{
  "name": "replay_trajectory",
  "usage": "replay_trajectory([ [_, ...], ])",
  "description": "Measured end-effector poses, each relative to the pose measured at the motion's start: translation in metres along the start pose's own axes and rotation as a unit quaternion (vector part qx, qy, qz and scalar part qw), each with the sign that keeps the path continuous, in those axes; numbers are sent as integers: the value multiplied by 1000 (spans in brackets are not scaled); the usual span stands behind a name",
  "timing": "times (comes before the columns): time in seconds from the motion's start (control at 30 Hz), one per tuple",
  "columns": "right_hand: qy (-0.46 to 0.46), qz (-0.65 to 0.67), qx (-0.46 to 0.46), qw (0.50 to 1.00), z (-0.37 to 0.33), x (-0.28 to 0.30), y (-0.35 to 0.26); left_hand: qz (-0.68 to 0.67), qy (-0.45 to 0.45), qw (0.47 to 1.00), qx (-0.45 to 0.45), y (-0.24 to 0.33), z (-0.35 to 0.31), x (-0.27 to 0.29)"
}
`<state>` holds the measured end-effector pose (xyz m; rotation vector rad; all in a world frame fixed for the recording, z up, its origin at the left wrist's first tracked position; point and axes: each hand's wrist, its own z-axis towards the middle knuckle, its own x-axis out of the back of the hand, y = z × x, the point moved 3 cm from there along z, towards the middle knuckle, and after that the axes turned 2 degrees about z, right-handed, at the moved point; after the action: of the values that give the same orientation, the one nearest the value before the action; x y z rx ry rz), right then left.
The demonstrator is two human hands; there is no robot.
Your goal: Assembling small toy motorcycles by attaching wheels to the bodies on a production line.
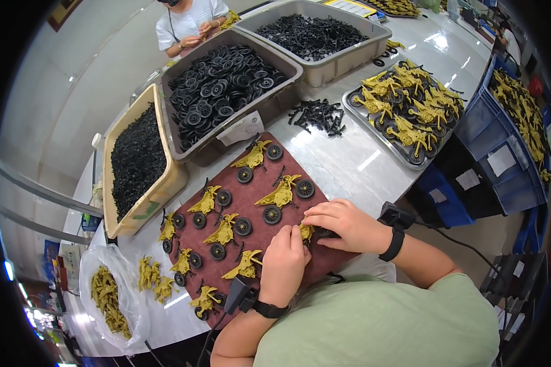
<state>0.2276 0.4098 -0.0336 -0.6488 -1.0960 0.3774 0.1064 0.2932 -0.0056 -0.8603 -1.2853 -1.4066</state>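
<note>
My left hand and my right hand meet at the right side of a dark red mat. Both have their fingers closed round a small yellow toy motorcycle body, mostly hidden by the fingers. A dark round part shows beside it, under my right hand. To the left of my left hand lies another yellow body. Farther up the mat, several yellow bodies lie in rows, each with black spoked wheels beside it, such as this wheel.
Bins of black wheels, thin black parts and small black bits stand beyond the mat. At right is a metal tray of assembled toys. A plastic bag holds yellow parts. Blue crates stand right; a person sits opposite.
</note>
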Motion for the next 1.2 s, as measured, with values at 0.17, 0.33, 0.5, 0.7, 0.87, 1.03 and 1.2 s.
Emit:
replay_trajectory([
  [0.17,64,58,38,995,12,7,0,-66,65,994,-51,-7,-1,10],
  [0.33,19,268,-58,961,17,14,-15,-152,102,981,-69,-10,-8,23],
  [0.5,24,311,-13,950,16,12,-23,-173,98,978,-60,-7,-14,35],
  [0.7,19,280,-17,960,16,14,-33,-174,106,977,-59,-10,-20,41],
  [0.87,38,401,-79,912,16,9,-35,-172,114,977,-53,-11,-24,44],
  [1.03,30,544,-72,836,11,-10,-27,-175,141,972,-67,-9,-26,48],
  [1.2,34,419,-71,905,13,-5,-27,-195,134,971,-37,-13,-25,42],
])
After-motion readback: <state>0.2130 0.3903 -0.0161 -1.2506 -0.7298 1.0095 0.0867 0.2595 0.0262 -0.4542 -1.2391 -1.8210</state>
